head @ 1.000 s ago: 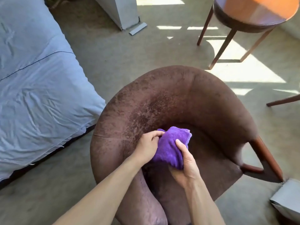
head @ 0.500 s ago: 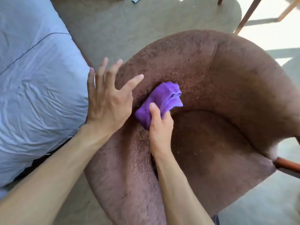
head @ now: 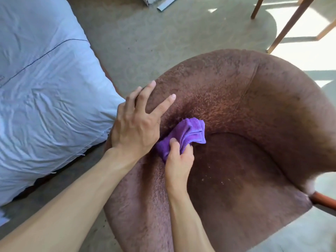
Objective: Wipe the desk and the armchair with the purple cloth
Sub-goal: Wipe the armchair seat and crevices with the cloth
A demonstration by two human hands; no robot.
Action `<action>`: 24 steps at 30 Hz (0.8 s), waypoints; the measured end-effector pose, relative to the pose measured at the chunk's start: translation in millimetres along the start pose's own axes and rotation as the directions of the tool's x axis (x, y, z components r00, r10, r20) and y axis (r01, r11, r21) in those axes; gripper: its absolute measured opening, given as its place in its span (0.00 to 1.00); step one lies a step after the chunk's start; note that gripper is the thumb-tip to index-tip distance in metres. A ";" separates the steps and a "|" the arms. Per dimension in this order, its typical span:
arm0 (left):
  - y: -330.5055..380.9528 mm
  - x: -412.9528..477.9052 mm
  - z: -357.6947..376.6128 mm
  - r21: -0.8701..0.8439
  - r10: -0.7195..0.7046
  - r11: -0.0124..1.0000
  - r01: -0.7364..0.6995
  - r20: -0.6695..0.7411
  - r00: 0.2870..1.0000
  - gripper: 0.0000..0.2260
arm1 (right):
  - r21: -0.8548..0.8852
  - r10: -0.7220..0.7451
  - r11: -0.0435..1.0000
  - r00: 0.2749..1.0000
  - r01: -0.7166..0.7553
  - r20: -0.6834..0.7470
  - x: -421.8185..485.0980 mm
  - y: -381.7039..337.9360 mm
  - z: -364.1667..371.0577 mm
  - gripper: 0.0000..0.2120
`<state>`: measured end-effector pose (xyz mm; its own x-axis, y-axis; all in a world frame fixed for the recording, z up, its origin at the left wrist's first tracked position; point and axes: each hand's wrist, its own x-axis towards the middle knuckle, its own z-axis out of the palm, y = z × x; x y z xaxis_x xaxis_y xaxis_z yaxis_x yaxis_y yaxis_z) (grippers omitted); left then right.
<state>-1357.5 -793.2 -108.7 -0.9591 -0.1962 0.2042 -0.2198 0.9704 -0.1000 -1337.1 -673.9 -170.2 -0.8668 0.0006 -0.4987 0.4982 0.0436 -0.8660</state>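
Observation:
The brown upholstered armchair fills the middle and right of the head view, with a rounded back and a dark seat. A bunched purple cloth is pressed against the inner left side of the backrest, where it meets the seat. My right hand is shut on the cloth's lower end. My left hand rests on the chair's left arm with fingers spread, holding nothing. The desk's top is out of view.
A bed with a pale blue wrinkled cover stands close on the left of the chair. Wooden legs of a table stand on the carpet at the top right. A wooden chair leg sticks out at the right edge.
My left hand let go of the cloth and came to rest on the chair's left arm. My right hand alone carried the cloth onto the inner left side of the backrest.

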 end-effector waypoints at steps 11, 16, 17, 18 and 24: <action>-2.0 -10.0 -6.4 -0.085 -0.004 0.996 0.007 0.039 0.999 0.26 | 0.142 0.111 0.982 0.989 -0.123 0.093 17.9 -0.3 2.3 0.07; 10.8 -49.9 -4.5 -0.057 -0.070 0.996 0.073 0.046 0.996 0.26 | 0.184 0.160 0.965 0.976 -0.186 0.151 18.6 10.5 -4.0 0.09; 15.1 -60.1 -2.7 -0.054 -0.082 0.995 0.084 0.050 0.995 0.26 | 0.179 0.148 0.967 0.972 -0.181 0.182 15.9 11.3 -2.0 0.08; 18.8 -69.5 -0.7 -0.049 -0.093 0.994 0.096 0.056 0.994 0.26 | 0.193 0.144 0.966 0.977 -0.173 0.158 14.8 12.7 -1.4 0.08; 18.5 -85.6 8.8 0.055 -0.091 0.995 0.088 0.073 0.993 0.29 | 0.158 0.033 0.985 0.977 -0.067 0.210 28.5 10.3 -8.0 0.06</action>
<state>-1281.0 -759.7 -136.6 -0.9455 -0.2939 0.1404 -0.3123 0.9404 -0.1348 -1356.8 -665.5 -192.9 -0.8259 -0.2082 -0.5239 0.5526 -0.1147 -0.8255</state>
